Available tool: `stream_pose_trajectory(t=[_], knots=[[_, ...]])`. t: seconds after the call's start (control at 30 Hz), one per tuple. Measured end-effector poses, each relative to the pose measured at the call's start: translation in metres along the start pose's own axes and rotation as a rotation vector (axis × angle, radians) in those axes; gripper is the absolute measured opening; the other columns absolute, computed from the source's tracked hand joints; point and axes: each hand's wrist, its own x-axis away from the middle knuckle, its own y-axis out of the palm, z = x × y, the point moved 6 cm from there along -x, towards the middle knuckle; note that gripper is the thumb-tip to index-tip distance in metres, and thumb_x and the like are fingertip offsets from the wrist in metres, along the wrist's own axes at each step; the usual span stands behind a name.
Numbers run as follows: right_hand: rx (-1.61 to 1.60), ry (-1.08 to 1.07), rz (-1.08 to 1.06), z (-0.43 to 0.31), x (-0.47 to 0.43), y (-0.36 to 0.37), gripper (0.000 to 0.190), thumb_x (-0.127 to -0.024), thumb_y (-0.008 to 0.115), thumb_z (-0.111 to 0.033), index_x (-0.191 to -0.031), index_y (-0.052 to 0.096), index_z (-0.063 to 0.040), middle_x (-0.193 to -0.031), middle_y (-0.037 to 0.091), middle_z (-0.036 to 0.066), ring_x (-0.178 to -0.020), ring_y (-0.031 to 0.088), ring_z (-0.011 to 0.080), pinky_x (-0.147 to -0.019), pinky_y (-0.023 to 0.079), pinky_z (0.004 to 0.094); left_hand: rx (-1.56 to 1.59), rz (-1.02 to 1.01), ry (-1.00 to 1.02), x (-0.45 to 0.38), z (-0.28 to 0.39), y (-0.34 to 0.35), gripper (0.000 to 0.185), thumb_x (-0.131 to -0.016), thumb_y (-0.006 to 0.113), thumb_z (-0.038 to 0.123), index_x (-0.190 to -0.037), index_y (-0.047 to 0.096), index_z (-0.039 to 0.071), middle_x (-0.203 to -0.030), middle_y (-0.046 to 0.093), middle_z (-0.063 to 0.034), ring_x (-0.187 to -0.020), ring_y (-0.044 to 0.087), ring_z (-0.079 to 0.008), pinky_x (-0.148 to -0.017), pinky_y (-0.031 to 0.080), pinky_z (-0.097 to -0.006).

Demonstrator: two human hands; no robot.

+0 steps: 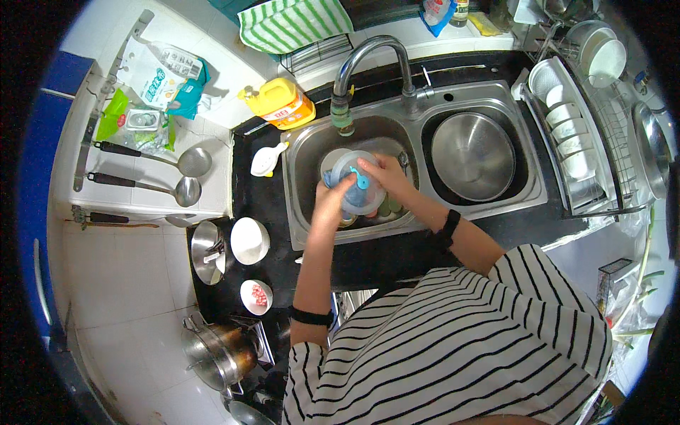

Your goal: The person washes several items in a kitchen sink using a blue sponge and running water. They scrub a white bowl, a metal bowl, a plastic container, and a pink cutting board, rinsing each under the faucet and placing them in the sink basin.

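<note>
Over the left basin (298,202) of the steel sink I hold a round translucent plastic lid (376,199) with a bright blue tab (362,180) at its middle. My left hand (333,195) grips its left side, thumb on top. My right hand (390,172) holds the upper right, thumb on the face. Something blue, perhaps a cloth, shows beside my left fingers and through the lid. Below lie a pale round dish (330,158), partly hidden, and green items (392,205) that I cannot make out. The curved faucet (344,114) hangs just above the lid.
A large steel bowl (473,156) sits in the right basin. A dish rack (611,159) with white bowls stands at right. Left of the sink are a yellow detergent jug (279,103), a white bowl (249,240), a small bowl with pink pieces (248,291) and a steel pot (212,353).
</note>
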Motion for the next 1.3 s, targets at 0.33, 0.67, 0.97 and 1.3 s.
stream_pose_trajectory(t=[0.33, 0.67, 0.97, 1.3], knots=[[-0.710, 0.186, 0.372, 0.008, 0.006, 0.040, 0.036, -0.075, 0.063, -0.041, -0.073, 0.055, -0.006, -0.066, 0.052, 0.001, -0.063, 0.052, 0.0120, -0.054, 0.042, 0.0287, -0.162, 0.706, 0.095, 0.020, -0.003, 0.007, 0.058, -0.078, 0.062, 0.036, -0.112, 0.046, -0.008, -0.113, 0.050, -0.0174, -0.105, 0.048, -0.0241, -0.090, 0.036, -0.0344], [-0.704, 0.265, 0.388, 0.040, -0.025, 0.039, 0.045, -0.068, 0.069, -0.038, -0.088, 0.055, 0.000, -0.072, 0.056, 0.007, -0.067, 0.054, 0.0179, -0.060, 0.045, 0.0335, 0.140, 0.663, 0.143, 0.002, 0.003, -0.005, 0.058, -0.080, 0.056, 0.044, -0.107, 0.049, -0.008, -0.104, 0.055, -0.0135, -0.091, 0.053, -0.0210, -0.081, 0.042, -0.0320], [-0.583, 0.395, 0.099, 0.057, -0.023, 0.034, 0.043, -0.077, 0.061, -0.035, -0.100, 0.051, 0.000, -0.095, 0.052, 0.014, -0.087, 0.051, 0.0232, -0.070, 0.044, 0.0405, 0.296, 0.278, -0.139, -0.011, 0.009, -0.018, 0.047, -0.080, 0.058, 0.036, -0.104, 0.051, -0.005, -0.096, 0.057, -0.0109, -0.081, 0.056, -0.0194, -0.072, 0.045, -0.0320], [-0.818, 0.388, 0.325, 0.062, -0.011, 0.041, 0.045, -0.085, 0.046, -0.045, -0.106, 0.052, -0.005, -0.100, 0.056, 0.008, -0.091, 0.053, 0.0228, -0.078, 0.043, 0.0369, 0.311, 0.298, -0.099, -0.019, -0.021, -0.016, 0.041, -0.076, 0.063, 0.026, -0.104, 0.052, -0.002, -0.102, 0.056, -0.0116, -0.089, 0.056, -0.0230, -0.078, 0.045, -0.0345]])
